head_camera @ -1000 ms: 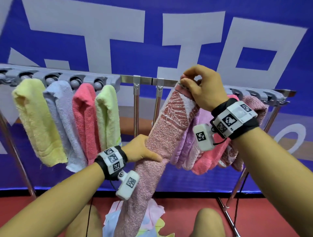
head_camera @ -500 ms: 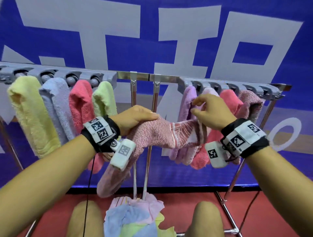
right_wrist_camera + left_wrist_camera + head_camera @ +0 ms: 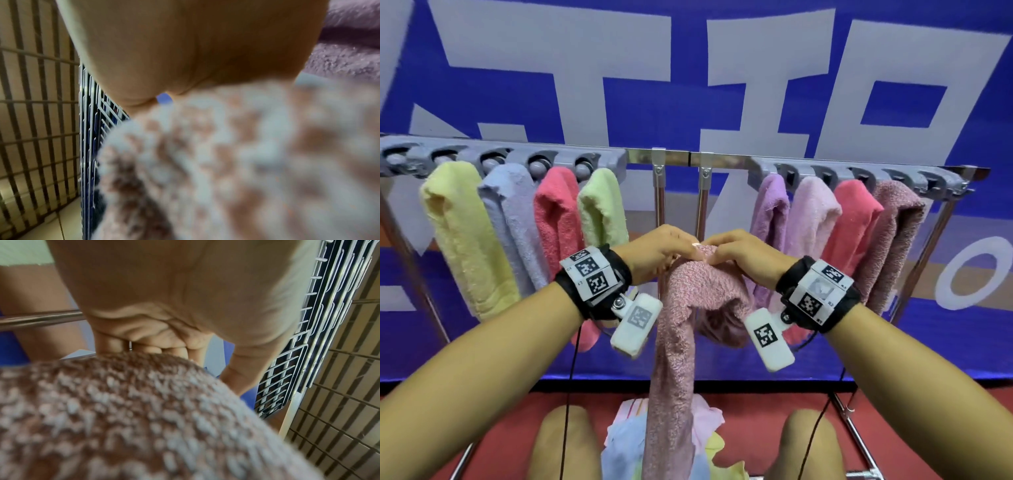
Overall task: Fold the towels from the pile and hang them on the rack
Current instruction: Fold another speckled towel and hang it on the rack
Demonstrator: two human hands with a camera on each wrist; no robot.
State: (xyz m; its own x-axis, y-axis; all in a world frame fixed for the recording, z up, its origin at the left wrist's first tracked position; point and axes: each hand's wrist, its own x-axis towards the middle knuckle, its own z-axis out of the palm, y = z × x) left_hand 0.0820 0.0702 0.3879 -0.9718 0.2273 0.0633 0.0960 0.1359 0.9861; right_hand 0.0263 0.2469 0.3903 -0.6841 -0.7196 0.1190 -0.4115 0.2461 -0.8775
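Observation:
A mottled pink towel [image 3: 681,329] hangs doubled over from both my hands, in front of the rack's bare middle. My left hand [image 3: 667,251] and right hand [image 3: 736,253] meet at its top fold, fingers curled into the cloth. One long end drops down toward the pile [image 3: 626,442] between my knees. The rack [image 3: 674,162] spans the head view, with several folded towels on each side. Both wrist views are filled by blurred towel [image 3: 123,418] [image 3: 246,162] under the palms.
Yellow [image 3: 462,233], lilac, coral and green towels hang on the left arms; purple [image 3: 770,219], pale pink, coral and mottled pink ones on the right. Two upright steel posts [image 3: 659,202] stand behind my hands. A blue banner backs the rack; the floor is red.
The towel, held stretched up to the rail a second ago, came down and was folded in half. My hands moved together at the middle, and both ends now hang below them.

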